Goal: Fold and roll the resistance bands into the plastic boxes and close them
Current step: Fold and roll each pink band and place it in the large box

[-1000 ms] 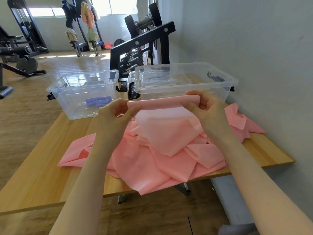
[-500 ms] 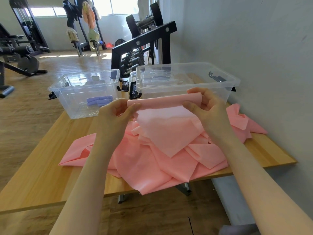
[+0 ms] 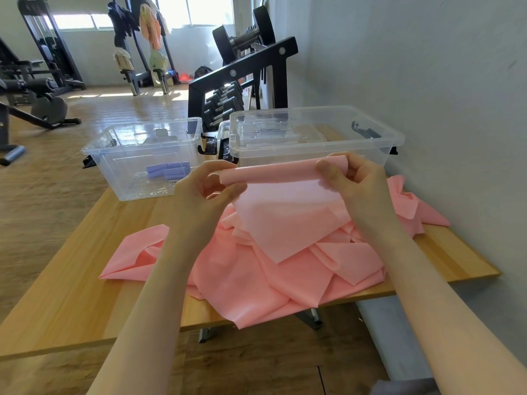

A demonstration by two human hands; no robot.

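A long pink resistance band (image 3: 285,218) lies crumpled across the wooden table (image 3: 71,295), its upper end lifted and rolled into a tube. My left hand (image 3: 205,192) pinches the roll's left end and my right hand (image 3: 353,181) pinches its right end, both held above the pile. Behind my left hand stands an open clear plastic box (image 3: 114,155) holding rolled purple bands (image 3: 168,170). Behind the roll is a second clear box (image 3: 370,141) with lids resting on it.
A grey wall runs along the table's right side. A black dumbbell rack (image 3: 239,81) stands just behind the boxes, with gym machines (image 3: 40,81) farther back left. The band overhangs the table's near edge.
The rolled end has grown slightly thicker and risen a little as both hands turn it. The loose sheet below has been drawn up somewhat.
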